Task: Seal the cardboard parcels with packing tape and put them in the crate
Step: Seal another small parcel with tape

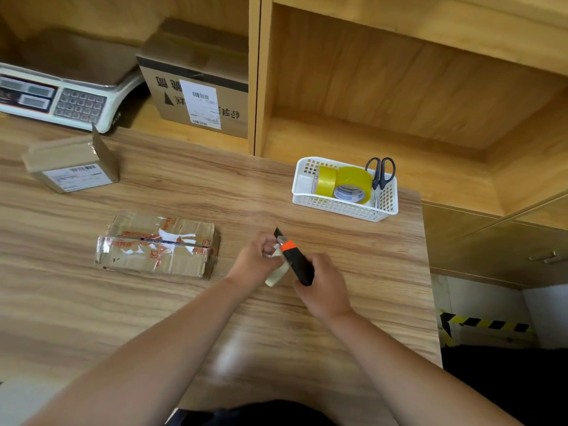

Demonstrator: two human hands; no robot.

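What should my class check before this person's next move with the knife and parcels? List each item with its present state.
1. Grip: the right hand grips the utility knife; ok.
2. Fingers clear: the left hand pinches clear tape right beside the blade; not ok.
3. Seal: the taped parcel shows a dark slit along its top seam; cannot tell.
4. Closure: the small box has one flap standing up; not ok.
5. Spare tape: yellow rolls sit in the white basket; ok.
6. Destination: no crate in view; cannot tell.
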